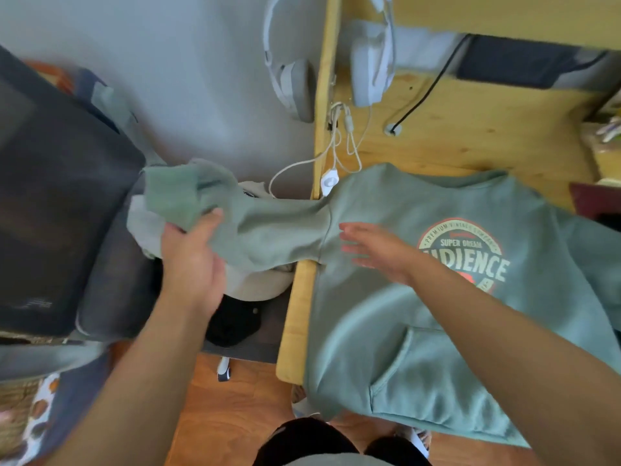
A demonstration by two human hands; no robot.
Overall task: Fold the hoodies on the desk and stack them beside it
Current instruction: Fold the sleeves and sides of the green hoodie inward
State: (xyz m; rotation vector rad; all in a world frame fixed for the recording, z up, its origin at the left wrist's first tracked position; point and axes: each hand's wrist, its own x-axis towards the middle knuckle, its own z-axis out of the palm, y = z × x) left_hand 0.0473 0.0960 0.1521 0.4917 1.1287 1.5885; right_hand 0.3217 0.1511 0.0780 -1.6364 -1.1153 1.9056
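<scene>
head | green hoodie (420, 297) front-up on desk (453, 129) | left hand (191, 260) grips sleeve (255, 227) | right hand (379, 253) flat

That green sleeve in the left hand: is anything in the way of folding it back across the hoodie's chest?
Nothing visible blocks it. The left hand grips the sleeve out past the desk edge. The hoodie lies flat, and only the open right hand rests on it near the shoulder seam, likely marking the fold line.
</scene>
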